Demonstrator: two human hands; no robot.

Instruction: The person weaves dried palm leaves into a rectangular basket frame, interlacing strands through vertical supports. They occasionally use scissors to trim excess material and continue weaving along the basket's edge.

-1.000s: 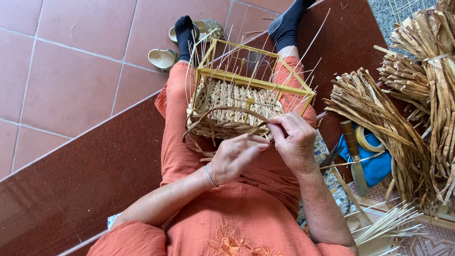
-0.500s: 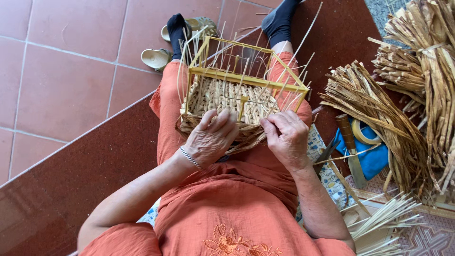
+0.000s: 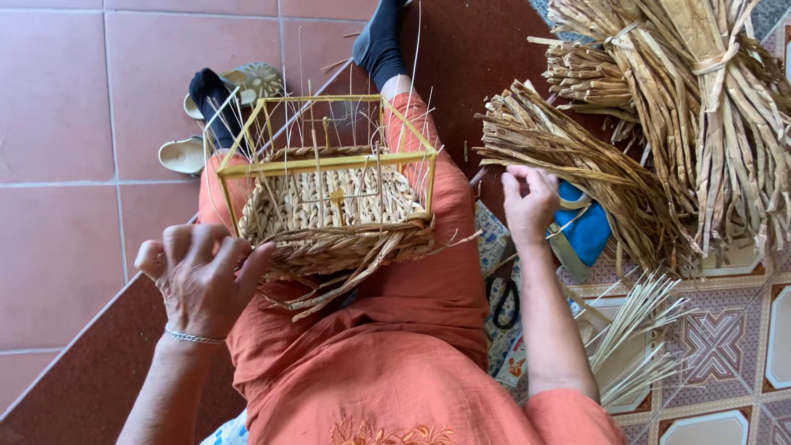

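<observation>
A half-woven straw basket [image 3: 329,210] sits on my lap inside a yellow wooden frame [image 3: 325,161], with thin reeds sticking up from it. My left hand [image 3: 202,276] rests at the basket's near left corner, fingers curled against the woven edge and loose strands. My right hand [image 3: 527,202] is off to the right, fingertips pinching at a dried straw strand from the bundle [image 3: 568,161] beside me. I wear orange clothes and black socks.
Large tied bundles of dried straw [image 3: 700,107] lie at the right. A blue object [image 3: 587,231] and black scissors [image 3: 504,301] sit by my right leg. Thin pale reeds [image 3: 638,338] lie on the patterned tiles. Sandals [image 3: 239,91] are by my feet.
My right hand has left the basket and reached right to the straw bundle. My left hand slid to the basket's left corner. The view shifted left.
</observation>
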